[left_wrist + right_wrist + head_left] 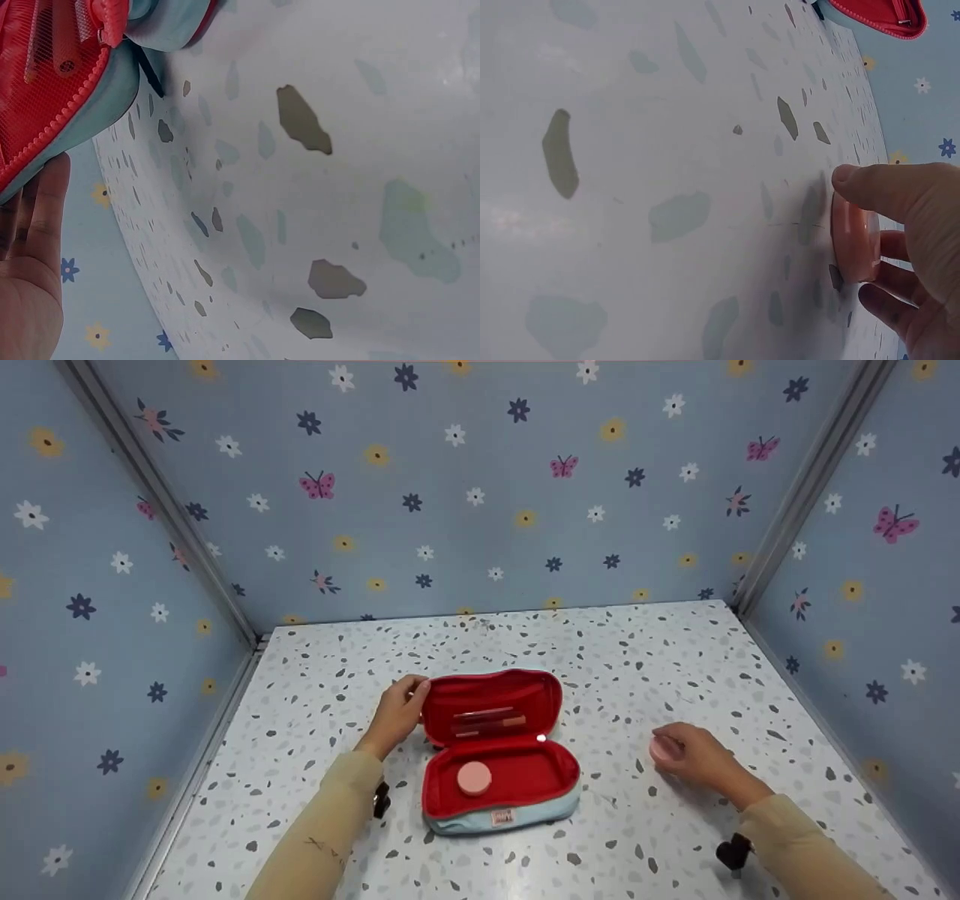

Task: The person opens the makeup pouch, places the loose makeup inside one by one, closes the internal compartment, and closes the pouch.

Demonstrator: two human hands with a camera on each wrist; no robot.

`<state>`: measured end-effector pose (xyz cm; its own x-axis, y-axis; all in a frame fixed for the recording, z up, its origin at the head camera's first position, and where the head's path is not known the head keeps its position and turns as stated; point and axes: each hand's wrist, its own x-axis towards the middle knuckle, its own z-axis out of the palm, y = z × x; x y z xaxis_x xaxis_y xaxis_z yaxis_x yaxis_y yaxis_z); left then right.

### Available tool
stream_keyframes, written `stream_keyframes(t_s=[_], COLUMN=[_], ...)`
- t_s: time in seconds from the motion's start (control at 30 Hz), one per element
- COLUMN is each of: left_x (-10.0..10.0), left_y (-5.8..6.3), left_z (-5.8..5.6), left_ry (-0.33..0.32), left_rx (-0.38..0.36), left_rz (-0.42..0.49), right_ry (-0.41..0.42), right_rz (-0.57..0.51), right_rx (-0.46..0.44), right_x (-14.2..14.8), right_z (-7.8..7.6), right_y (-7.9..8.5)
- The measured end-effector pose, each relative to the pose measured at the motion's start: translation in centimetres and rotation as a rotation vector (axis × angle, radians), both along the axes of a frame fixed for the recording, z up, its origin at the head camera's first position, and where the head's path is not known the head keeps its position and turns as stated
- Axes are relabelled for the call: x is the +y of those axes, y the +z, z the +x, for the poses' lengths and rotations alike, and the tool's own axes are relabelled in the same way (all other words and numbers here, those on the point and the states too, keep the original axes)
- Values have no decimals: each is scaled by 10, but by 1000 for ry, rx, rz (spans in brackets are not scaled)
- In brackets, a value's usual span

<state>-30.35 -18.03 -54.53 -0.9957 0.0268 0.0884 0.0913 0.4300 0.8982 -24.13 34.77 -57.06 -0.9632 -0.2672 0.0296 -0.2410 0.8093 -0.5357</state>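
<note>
An unzipped light-blue pouch (540, 808) with red lining lies open on the table, its lid (491, 690) tilted up at the back. My left hand (400, 711) holds the lid's upper left edge, thumb at the rim; in the left wrist view its fingers (46, 202) lie behind the blue outer side. Several slim sticks (491, 721) sit behind the lid's red mesh. In the pouch's base rests a pale pink round case (474, 778). To the right of the pouch, my right hand (697, 754) grips a round pink compact (853, 236) by its edge, close over the table.
The white speckled table (615, 682) extends around the pouch. Blue flowered panels (480, 510) stand behind and on both sides, joined by grey metal posts (810, 480). A dark wrist device (733, 852) hangs under the right sleeve.
</note>
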Motion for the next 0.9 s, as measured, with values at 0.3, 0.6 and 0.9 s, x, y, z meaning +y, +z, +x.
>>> stream_keyframes(t_s=[0.3, 0.6, 0.9], left_x=[0, 0, 1], left_y=[-2, -1, 3], left_z=[1, 2, 3], left_ry=[7, 7, -6], left_rx=[3, -7, 22], left_rz=[15, 14, 9], right_ry=[13, 11, 65], right_rz=[13, 7, 24], right_rx=[19, 15, 65], right_x=[-1, -10, -30], right_z=[0, -7, -13], right_y=[-2, 9, 26])
